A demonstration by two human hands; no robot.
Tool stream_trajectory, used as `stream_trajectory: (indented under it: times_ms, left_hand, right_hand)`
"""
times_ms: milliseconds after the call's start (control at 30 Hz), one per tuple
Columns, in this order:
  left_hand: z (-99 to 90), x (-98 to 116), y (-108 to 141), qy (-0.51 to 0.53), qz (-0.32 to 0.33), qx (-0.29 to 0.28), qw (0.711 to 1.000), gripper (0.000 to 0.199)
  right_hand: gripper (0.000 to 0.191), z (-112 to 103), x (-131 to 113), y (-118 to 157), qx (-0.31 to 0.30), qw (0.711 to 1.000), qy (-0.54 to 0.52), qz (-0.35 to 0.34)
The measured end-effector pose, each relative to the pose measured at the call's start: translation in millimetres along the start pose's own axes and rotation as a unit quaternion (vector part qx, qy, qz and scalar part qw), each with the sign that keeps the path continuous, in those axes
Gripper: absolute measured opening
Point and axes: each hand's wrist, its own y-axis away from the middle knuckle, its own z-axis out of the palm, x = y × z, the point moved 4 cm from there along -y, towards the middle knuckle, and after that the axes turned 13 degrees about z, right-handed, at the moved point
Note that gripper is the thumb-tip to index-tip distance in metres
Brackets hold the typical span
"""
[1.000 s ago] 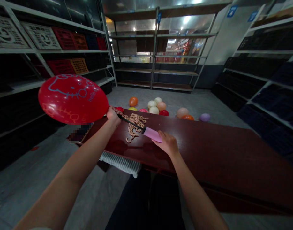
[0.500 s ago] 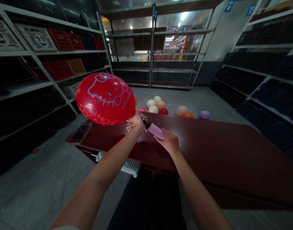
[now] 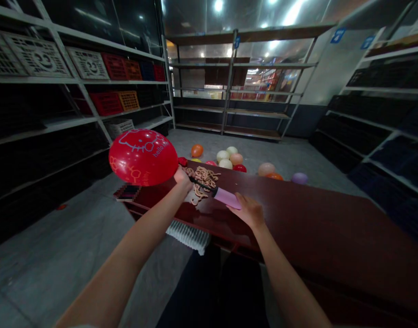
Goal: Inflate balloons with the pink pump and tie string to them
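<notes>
A large inflated red balloon [image 3: 142, 157] with a printed cat figure hangs at the left, its neck end at my left hand [image 3: 183, 177]. The fingers of that hand are closed there, round the balloon's neck and the nozzle end of a hand pump. My right hand [image 3: 248, 209] is wrapped round the pink barrel of the pump [image 3: 227, 197]. Between my hands a black rod shows, joined to the barrel. Behind and below the rod, a pile of tan, twisted uninflated balloons [image 3: 206, 176] lies on the dark red table [image 3: 298, 223].
A blurred dark object [image 3: 128, 192] lies at the table's left end. Pale ribbed cloth [image 3: 188, 234] hangs at the near edge. Several balloons, including an orange one [image 3: 197, 151] and a purple one [image 3: 299, 178], rest on the floor beyond. Shelves with crates [image 3: 89, 63] stand around.
My left hand and the red balloon have moved left and away from the barrel, and a long black rod now shows between. The view has tilted up, and more of the tan pile shows.
</notes>
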Motion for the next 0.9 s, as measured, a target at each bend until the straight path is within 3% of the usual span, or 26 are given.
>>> stream_trajectory:
  times_ms: [133,267,367,500,700,900]
  left_hand:
    - [-4.2,36,-15,-0.005,0.007,0.034,0.999,0.04]
    - [6.5,43,-19,-0.002,0.008,0.019,1.0,0.044]
    - [26.3,29,-12,-0.001,0.014,-0.02,1.0,0.046]
    - [52.7,-10,14,-0.001,0.02,-0.067,0.998,0.045]
    - [67.2,-69,59,-0.024,-0.018,-0.11,0.994,0.041]
    - [67.3,-71,63,-0.048,-0.019,-0.109,0.993,0.04]
  right_hand:
    - [0.046,1,0,0,-0.017,1.0,-0.004,-0.004]
    - [0.045,4,1,0,-0.023,1.0,-0.019,0.008]
    - [0.046,7,4,1,-0.004,0.999,-0.027,0.03]
    - [0.046,11,8,-1,-0.006,0.996,-0.053,0.069]
    - [0.05,1,4,-6,-0.026,0.994,-0.052,0.091]
    - [0.059,-8,-11,-11,-0.08,0.995,0.02,0.051]
